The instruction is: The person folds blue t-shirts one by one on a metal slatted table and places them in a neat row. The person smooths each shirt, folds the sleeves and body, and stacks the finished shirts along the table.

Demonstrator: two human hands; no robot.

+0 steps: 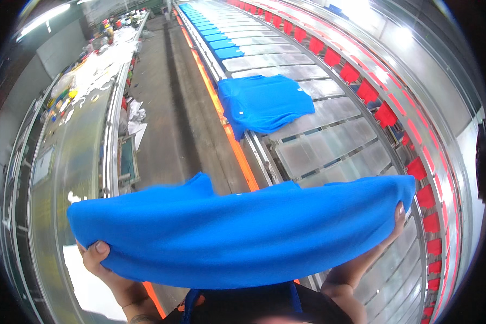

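Observation:
A blue knit cloth, likely a garment piece (243,235), is stretched wide in front of my body between both hands. My left hand (95,257) grips its left end, the thumb lying over the fabric. At the right end my right hand (400,218) holds the cloth, most of its fingers hidden behind it. Beyond the held cloth, another blue garment piece (267,103) with small white tags lies loosely across the metal printing pallets (328,148), one edge hanging over the near rail.
Blue pieces (229,52) lie on a row of pallets farther off. An orange rail (241,156) borders the pallet line. To the right, red cloth pieces (386,114) hang along another line. A cluttered long table (71,133) stands left, across a concrete aisle (158,101).

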